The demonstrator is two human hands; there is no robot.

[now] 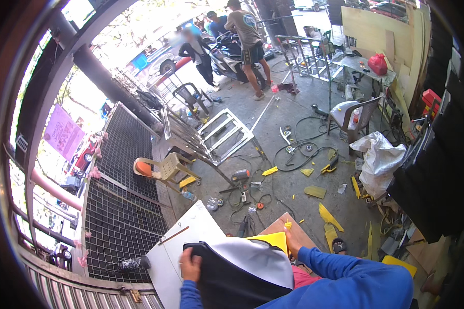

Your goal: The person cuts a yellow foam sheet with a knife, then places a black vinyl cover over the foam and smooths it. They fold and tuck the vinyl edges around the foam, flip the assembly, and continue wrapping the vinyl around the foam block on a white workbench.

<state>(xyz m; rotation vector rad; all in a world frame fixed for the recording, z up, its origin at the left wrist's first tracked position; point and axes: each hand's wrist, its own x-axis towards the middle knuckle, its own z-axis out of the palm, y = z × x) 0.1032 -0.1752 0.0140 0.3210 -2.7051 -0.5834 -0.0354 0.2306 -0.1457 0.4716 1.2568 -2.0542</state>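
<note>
In front of me lies a flexible black sheet (pixel 224 280) with a pale grey underside (pixel 263 257) that shows where it curves over. My left hand (pixel 191 265) is closed on the left edge of this sheet. Under its far side a bright yellow panel (pixel 274 240) sticks out. Beside that panel's right edge is my right hand (pixel 294 240), fingers bent, with a small yellow piece (pixel 287 225) at the fingertips. A white board (pixel 183 234) lies under the black sheet at the left, and a brown board (pixel 304 238) lies under my right hand.
A thin brown stick (pixel 174 235) rests on the white board. Yellow scraps (pixel 330 217), cables and power tools (pixel 239 175) litter the floor. A beige plastic chair (pixel 170 167) and a white metal frame (pixel 227 134) stand ahead. Several people (pixel 250 38) are near a motorcycle (pixel 237 64).
</note>
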